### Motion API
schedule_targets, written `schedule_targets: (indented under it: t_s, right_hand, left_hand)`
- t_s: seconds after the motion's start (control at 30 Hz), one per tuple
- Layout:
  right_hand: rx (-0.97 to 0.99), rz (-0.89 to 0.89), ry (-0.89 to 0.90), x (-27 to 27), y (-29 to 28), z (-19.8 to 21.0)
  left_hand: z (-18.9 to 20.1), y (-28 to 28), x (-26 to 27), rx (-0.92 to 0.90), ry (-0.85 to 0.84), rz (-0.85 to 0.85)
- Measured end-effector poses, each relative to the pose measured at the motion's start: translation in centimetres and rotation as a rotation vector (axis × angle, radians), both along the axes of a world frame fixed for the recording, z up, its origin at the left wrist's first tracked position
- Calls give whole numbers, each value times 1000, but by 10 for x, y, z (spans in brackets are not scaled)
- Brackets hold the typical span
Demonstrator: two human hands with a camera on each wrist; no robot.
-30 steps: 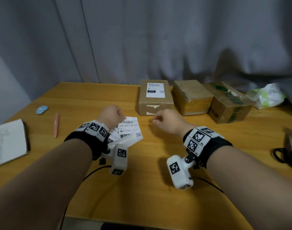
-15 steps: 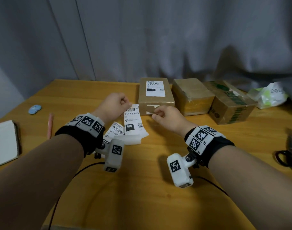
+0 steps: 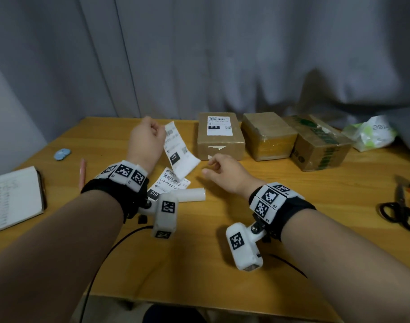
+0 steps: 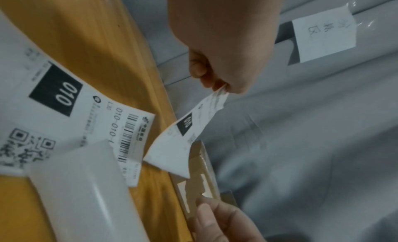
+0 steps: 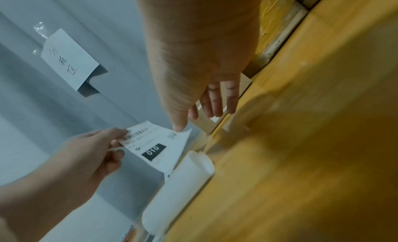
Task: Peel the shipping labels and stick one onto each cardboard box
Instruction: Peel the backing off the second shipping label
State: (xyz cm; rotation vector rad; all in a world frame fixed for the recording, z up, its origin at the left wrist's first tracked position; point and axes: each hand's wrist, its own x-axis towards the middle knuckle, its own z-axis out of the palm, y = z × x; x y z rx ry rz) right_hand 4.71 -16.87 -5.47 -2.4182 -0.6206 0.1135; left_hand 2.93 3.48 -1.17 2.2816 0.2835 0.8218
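My left hand pinches the top edge of a white shipping label, which hangs curled above the table; the pinch shows in the left wrist view. My right hand hovers just right of the label's lower corner with loosely spread fingers, and its thumb tip is at that corner. Three cardboard boxes stand in a row at the back: one with a label stuck on top, one wrapped in yellowish tape, and one with green tape. More labels and a rolled backing sheet lie under my left wrist.
An open notebook, a pink pen and a small blue object lie at the left. Black scissors sit at the right edge, with a white-green plastic bag behind the boxes. A grey curtain hangs close behind the table.
My left hand has risen up and away from the table, carrying the label into the air. The right hand's fingers have opened and it now sits slightly lower right.
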Motion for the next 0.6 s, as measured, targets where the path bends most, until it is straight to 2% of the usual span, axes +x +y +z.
schedule_targets:
  t_s: [0.13, 0.27, 0.37, 0.5, 0.53, 0.6]
  right_hand:
    - [22, -43, -86, 6, -8, 22]
    - [290, -132, -100, 17, -19, 50]
    - [625, -115, 42, 16, -31, 63]
    - [1060, -154, 349, 16, -51, 67]
    - [1064, -166, 340, 19, -55, 65]
    - [908, -181, 179, 23, -62, 59]
  left_hand:
    - [24, -18, -8, -82, -195, -121]
    - [34, -49, 1, -126, -220, -242]
    - [29, -75, 11, -180, -220, -347]
    - [17, -96, 22, -268, -229, -442]
    - [14, -99, 25, -276, -207, -468]
    - [9, -104, 31, -290, -162, -515]
